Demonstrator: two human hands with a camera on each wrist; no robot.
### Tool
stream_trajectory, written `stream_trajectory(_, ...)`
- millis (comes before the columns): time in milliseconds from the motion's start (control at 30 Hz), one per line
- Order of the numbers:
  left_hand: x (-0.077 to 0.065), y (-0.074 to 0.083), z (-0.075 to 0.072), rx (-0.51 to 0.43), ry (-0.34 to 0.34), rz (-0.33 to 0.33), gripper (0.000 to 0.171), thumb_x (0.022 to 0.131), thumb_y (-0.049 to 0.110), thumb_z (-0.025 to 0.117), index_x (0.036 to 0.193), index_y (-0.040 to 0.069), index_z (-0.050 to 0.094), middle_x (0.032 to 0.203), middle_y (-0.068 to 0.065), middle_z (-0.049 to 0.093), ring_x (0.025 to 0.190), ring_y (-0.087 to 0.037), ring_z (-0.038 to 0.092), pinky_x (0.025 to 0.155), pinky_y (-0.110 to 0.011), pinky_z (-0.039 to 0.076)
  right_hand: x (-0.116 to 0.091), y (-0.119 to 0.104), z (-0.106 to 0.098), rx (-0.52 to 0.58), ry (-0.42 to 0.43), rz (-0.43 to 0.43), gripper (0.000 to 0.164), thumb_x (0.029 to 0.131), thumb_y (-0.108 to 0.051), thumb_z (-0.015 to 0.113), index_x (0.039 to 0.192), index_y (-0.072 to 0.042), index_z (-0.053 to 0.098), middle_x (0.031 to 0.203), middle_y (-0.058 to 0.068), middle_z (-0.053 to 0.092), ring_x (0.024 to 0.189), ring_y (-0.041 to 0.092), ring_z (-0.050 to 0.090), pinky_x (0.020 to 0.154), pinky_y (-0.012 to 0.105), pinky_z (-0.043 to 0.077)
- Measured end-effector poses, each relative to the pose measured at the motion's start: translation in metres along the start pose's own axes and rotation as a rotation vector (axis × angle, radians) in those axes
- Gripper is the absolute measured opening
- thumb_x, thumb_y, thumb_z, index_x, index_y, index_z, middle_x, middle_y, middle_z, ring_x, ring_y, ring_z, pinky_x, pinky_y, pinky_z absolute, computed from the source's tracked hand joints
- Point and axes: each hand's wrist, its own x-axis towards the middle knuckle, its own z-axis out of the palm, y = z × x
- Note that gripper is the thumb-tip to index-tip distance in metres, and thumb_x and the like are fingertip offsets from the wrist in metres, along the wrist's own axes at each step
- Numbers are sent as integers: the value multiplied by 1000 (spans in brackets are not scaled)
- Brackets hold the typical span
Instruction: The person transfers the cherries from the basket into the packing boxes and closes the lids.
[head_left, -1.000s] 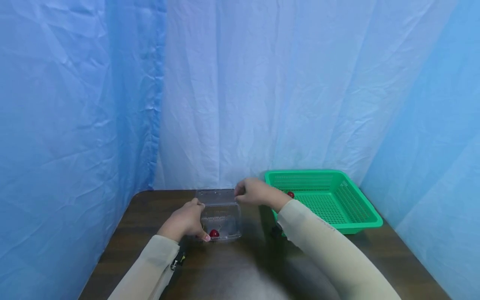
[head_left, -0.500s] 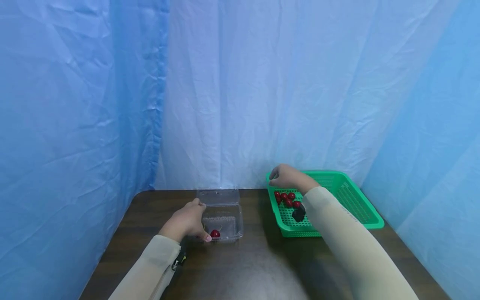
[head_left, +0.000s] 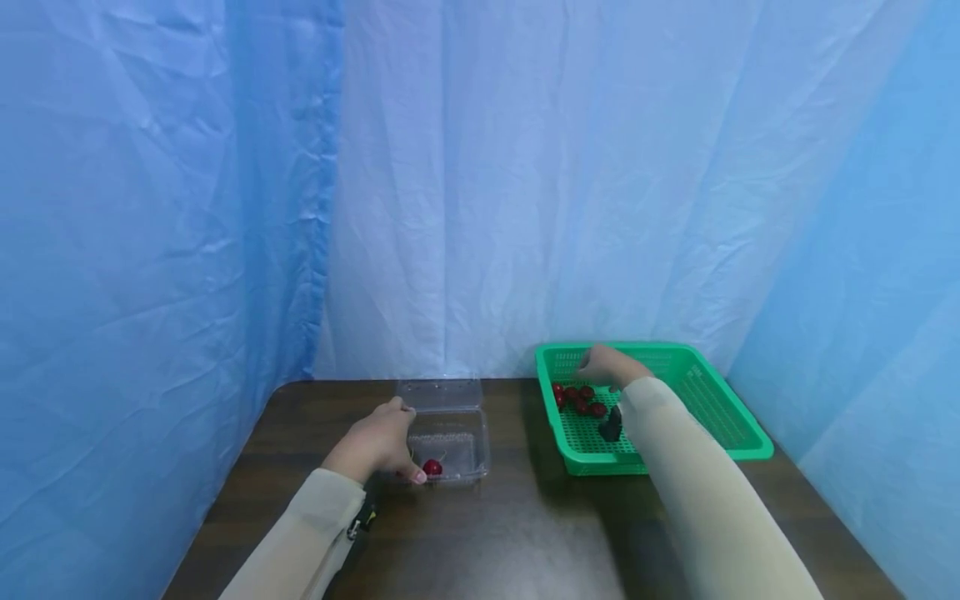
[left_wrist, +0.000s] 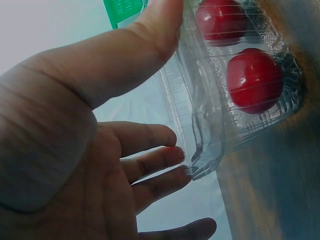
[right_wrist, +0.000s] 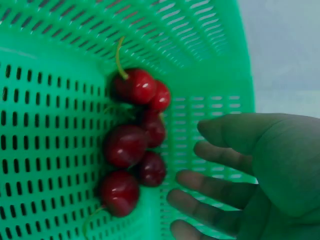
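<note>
My left hand (head_left: 377, 442) holds the left side of a clear plastic box (head_left: 468, 446), thumb at the front corner and fingers toward the back. Its fingertips touch the rim in the left wrist view. Two red cherries lie inside, the nearer one (left_wrist: 254, 80) plain through the clear wall. My right hand (head_left: 609, 367) is over the left part of a green basket (head_left: 607, 468). In the right wrist view its spread fingers hold nothing and are beside a cluster of several cherries (right_wrist: 125, 146), some with green stems.
The box's clear lid (head_left: 441, 394) lies back behind it. Both containers stand on a dark wooden table (head_left: 487, 542), the basket to the right. Light blue curtains (head_left: 510, 183) hang behind and at both sides.
My right hand has moved from above the box's lid rightward to the basket, then down into it. My left hand stays at the box.
</note>
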Motion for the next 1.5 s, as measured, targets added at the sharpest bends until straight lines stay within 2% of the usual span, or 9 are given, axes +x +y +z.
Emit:
stream_trajectory(67, -1, 1, -1, -1, 2, -2, 117, 68, 41, 112, 165, 5, 57, 171, -22, 50, 154, -48, 56, 118, -70, 56, 2, 5, 2, 6, 4, 16, 38, 115, -23, 62, 145, -5, 76, 157, 23, 68, 137, 45, 69, 96, 58, 70)
stream_trajectory(433, 0, 1, -1, 0, -6, 1, 117, 69, 40, 112, 167, 6, 55, 173, -21, 49, 156, -47, 54, 119, -69, 56, 7, 18, 16, 32, 17, 29, 32, 113, -16, 64, 138, -1, 79, 153, 24, 71, 127, 39, 75, 84, 49, 72)
stream_trajectory(600, 0, 1, -1, 7, -7, -2, 118, 69, 40, 112, 167, 7, 55, 172, -21, 50, 154, -47, 56, 118, -68, 57, 9, 18, 19, 46, 27, 29, 35, 110, -7, 59, 76, -12, 66, 88, 5, 70, 79, 18, 61, 69, 40, 66)
stream_trajectory(767, 1, 2, -2, 23, -11, -1, 117, 70, 42, 111, 167, 6, 55, 170, -21, 51, 153, -46, 56, 118, -68, 57, 10, 17, 21, 69, 11, 28, 51, 109, -4, 57, 64, -22, 41, 61, -5, 36, 61, 14, 35, 58, 33, 51)
stream_trajectory(900, 1, 2, -2, 26, -13, -2, 119, 69, 43, 111, 167, 5, 55, 168, -21, 52, 152, -45, 57, 118, -68, 57, 8, 16, 19, 56, 21, 41, 41, 110, -7, 63, 70, -15, 63, 69, -1, 55, 65, 15, 47, 63, 34, 57)
stream_trajectory(1000, 2, 1, -1, 17, -18, -11, 121, 67, 43, 112, 167, 6, 55, 169, -21, 52, 152, -45, 57, 117, -69, 57, 6, 16, 15, 35, 34, 35, 21, 109, -8, 65, 104, -5, 85, 104, 12, 81, 85, 20, 71, 74, 41, 68)
stream_trajectory(1100, 11, -5, 5, 8, -25, -13, 126, 64, 47, 113, 168, 8, 54, 171, -20, 50, 153, -46, 55, 118, -70, 56, 3, 15, 10, 16, 40, 38, 27, 107, -7, 65, 125, -2, 85, 130, 19, 81, 98, 25, 77, 79, 44, 69)
stream_trajectory(1267, 30, -20, 20, 22, -16, 17, 131, 62, 59, 110, 170, 11, 53, 172, -20, 48, 154, -50, 53, 116, -72, 56, 0, 11, 1, -15, 42, 63, 28, 106, -9, 63, 81, -8, 76, 86, 11, 73, 77, 22, 57, 71, 41, 57)
stream_trajectory(1500, 9, -3, 2, 11, -23, -2, 123, 65, 44, 113, 167, 6, 55, 170, -21, 51, 154, -46, 55, 118, -69, 56, -11, 0, -8, 58, 58, 29, 48, 106, -15, 61, 62, -23, 46, 57, -5, 43, 58, 14, 33, 65, 39, 46)
